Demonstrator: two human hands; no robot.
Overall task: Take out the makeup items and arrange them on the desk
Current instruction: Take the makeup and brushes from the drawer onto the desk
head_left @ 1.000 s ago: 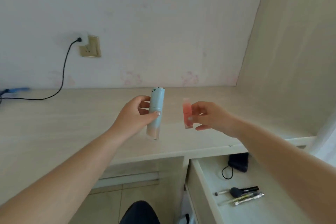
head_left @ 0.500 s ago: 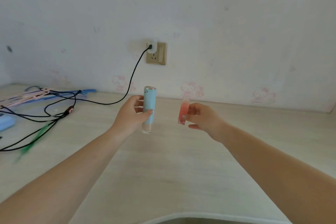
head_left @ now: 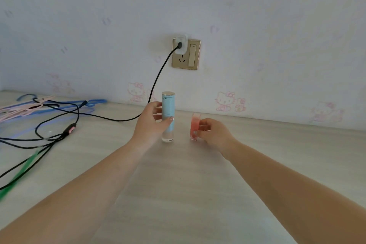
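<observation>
**Table Surface and Wall**

While the left hand (head_left: 151, 123) grips the upright blue bottle (head_left: 168, 117) and the right hand (head_left: 213, 131) grips the pink bottle (head_left: 195, 127), both low over the pale table (head_left: 178, 184), black cables (head_left: 59, 136) and hangers (head_left: 25, 108) lie left; a wall socket (head_left: 186, 54) sits behind.

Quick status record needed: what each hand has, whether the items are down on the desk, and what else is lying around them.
left hand: shut on blue bottle, upright
right hand: shut on pink bottle, upright
contact with desk: both bottle bases at or just above the surface; cannot tell which
spacing: bottles side by side, apart, blue one left of pink
clutter: black cable running from wall socket across the desk's left side; hangers far left
placement zone: bare desk near the back wall
</observation>
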